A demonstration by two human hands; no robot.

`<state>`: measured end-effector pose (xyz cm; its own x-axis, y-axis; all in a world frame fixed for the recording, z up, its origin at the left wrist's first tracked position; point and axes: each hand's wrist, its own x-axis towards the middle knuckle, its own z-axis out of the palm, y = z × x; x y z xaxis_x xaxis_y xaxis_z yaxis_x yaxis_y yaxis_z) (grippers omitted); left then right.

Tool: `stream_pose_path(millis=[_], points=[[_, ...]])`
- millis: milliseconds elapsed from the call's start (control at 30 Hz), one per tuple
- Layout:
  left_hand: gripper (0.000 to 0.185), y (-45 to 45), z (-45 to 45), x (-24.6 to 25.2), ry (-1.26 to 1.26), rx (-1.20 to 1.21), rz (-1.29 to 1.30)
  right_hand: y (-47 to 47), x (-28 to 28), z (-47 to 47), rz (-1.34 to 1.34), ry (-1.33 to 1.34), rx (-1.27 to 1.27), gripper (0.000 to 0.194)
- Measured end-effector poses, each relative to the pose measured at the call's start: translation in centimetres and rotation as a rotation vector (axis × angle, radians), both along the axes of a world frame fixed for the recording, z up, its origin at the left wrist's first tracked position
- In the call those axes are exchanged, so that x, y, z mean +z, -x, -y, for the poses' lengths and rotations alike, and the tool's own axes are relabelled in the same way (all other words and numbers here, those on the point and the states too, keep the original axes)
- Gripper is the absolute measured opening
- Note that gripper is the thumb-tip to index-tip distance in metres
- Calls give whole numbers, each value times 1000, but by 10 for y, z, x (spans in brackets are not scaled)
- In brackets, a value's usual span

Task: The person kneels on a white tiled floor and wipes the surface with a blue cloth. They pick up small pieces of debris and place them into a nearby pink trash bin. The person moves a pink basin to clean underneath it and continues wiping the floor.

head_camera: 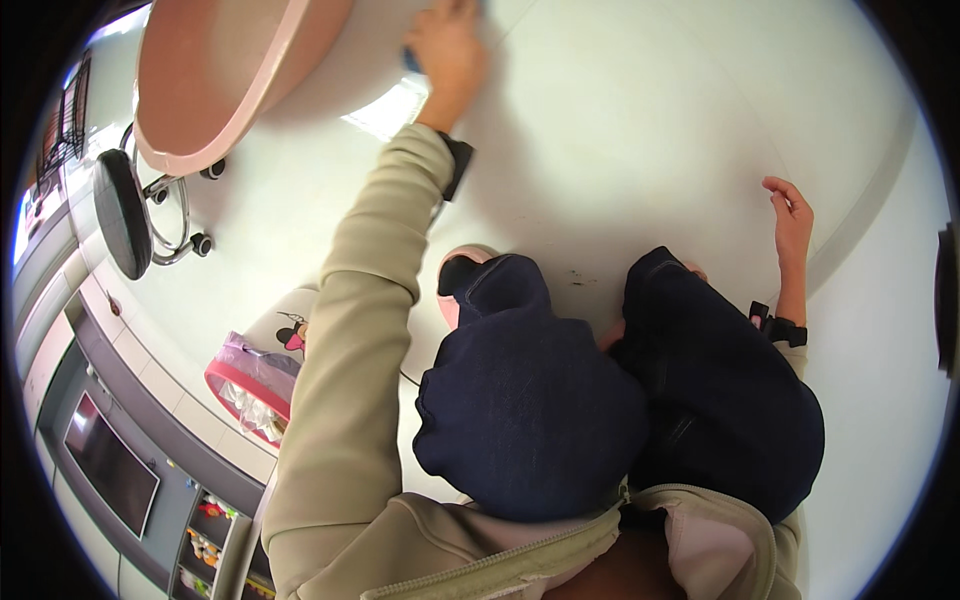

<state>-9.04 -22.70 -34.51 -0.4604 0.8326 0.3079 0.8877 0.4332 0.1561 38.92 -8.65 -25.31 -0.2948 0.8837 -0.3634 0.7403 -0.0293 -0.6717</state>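
My left hand (450, 56) reaches far forward, at the top edge of the view, over the pale glossy floor (637, 135). Under its palm and fingers is a blue object (410, 60), possibly a cloth or sponge; the hand covers most of it. A dark band with a black box sits on that wrist. Off to the right, my right hand (793, 214) hangs beside my knee with loosely bent fingers and holds nothing. Between the hands are my knees in dark blue trousers (525, 405), with pink slippers (450, 307) partly showing beneath. A few small dark marks (577, 279) lie on the floor between my feet.
A large pink basin (225, 142) is at the upper left, beside a black-seated stool (124, 214) on casters. Near my left forearm stands a pink-rimmed waste bin (247, 390) with a bag inside. A television (112, 461) and shelves of toys (206, 540) are farther left.
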Motion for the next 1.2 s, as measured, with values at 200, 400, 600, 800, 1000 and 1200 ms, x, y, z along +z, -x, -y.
stream_pose_path(millis=[200,400,600,800,1000,1200], points=[[37,-167,31,40,132,-694,276,13,2,-6,-31,-25,57,23],[36,-231,91,46,314,-1191,682,6,8,-3,-90,-64,-14,23],[47,-162,11,50,-104,-699,850,-26,5,9,-55,-43,-6,22],[35,-37,-107,32,-127,-199,173,-64,16,17,-13,-52,-136,22],[53,-77,-53,20,121,-674,110,-72,5,24,-32,-19,-189,22],[41,-169,84,44,332,-1233,325,-38,-11,11,-71,-19,-116,22]])
